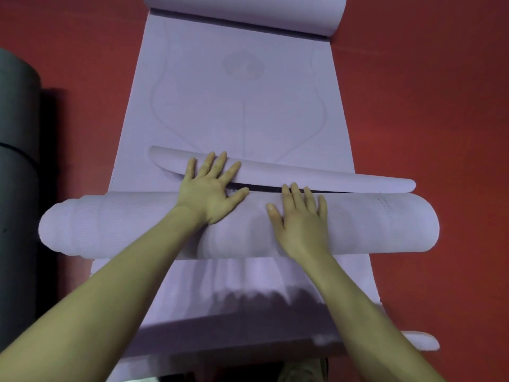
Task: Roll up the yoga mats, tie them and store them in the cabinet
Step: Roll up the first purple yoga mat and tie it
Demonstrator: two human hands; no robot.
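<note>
We press our left hand (pixel 212 188) and right hand (pixel 300 216), fingers straight, flat on the lilac mat's roll (pixel 110 224); beyond them flat mat (pixel 234 106) lies free on red floor (pixel 427 106). Its far curl is cropped. Perhaps another rolled mat, a dark cylinder (pixel 16 133), stands left.

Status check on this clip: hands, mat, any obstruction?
Left hand and right hand flat on purple roll, fingers straight. Purple mat partly rolled, untied. Dark rolled mat lies left, apart.
</note>
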